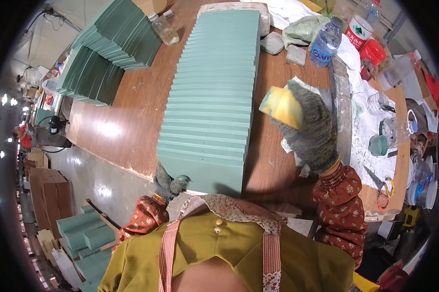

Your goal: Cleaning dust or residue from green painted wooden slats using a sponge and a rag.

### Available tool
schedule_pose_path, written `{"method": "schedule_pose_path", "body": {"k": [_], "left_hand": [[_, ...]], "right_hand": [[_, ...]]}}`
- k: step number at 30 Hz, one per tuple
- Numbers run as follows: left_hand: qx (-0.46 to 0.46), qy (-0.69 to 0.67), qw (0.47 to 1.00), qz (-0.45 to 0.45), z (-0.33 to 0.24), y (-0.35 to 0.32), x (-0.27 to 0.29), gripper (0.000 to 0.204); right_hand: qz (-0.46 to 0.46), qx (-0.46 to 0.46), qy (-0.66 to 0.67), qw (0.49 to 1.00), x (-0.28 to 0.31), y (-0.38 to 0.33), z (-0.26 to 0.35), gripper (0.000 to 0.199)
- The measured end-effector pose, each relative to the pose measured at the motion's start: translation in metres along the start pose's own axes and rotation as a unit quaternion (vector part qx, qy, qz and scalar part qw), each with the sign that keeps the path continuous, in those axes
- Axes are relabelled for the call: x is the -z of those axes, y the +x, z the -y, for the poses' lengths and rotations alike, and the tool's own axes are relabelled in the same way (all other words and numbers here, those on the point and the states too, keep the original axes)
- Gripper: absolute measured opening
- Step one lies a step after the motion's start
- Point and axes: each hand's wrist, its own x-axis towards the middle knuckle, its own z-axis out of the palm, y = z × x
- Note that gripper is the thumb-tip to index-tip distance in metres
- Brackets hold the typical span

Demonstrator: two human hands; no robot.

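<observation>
A long row of thin green boards [205, 97] lies overlapped like shingles down the middle of the table, the nearest board closest to my body. My left hand [170, 185], in a dark grey knit glove, grips the near left corner of that nearest board, its fingers curled at the edge. To the right of the row, my right hand [313, 126], gloved the same way, is raised and closed around a yellow sponge [283, 106] with a greenish corner. Under this hand, a whitish paper or cloth partly shows on the table.
Two stacks of green boards [117, 39] stand at the far left beside a small jar [164, 30]. A water bottle [326, 43] and stone blocks [296, 55] sit at the far right. Scissors [379, 187] lie at the right edge. Cartons [51, 194] stand on the floor at left.
</observation>
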Motion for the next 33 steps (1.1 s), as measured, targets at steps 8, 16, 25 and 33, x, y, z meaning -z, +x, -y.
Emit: {"method": "schedule_pose_path", "body": {"k": [8, 16, 25, 33], "left_hand": [[-0.022, 0.017, 1.000, -0.013, 0.012, -0.007, 0.003, 0.068], [0.030, -0.063, 0.998, -0.008, -0.014, -0.001, 0.000, 0.073], [-0.003, -0.055, 0.998, -0.011, -0.009, -0.003, 0.001, 0.082], [-0.012, 0.004, 1.000, -0.004, -0.004, -0.007, 0.004, 0.083]], "right_hand": [[0.002, 0.018, -0.004, 1.000, -0.009, 0.026, -0.007, 0.070], [-0.023, 0.021, -0.019, 0.999, -0.027, 0.045, -0.027, 0.069], [-0.026, 0.044, -0.005, 0.999, -0.031, 0.062, -0.026, 0.064], [-0.059, 0.012, 0.012, 0.998, -0.026, 0.067, -0.031, 0.065]]}}
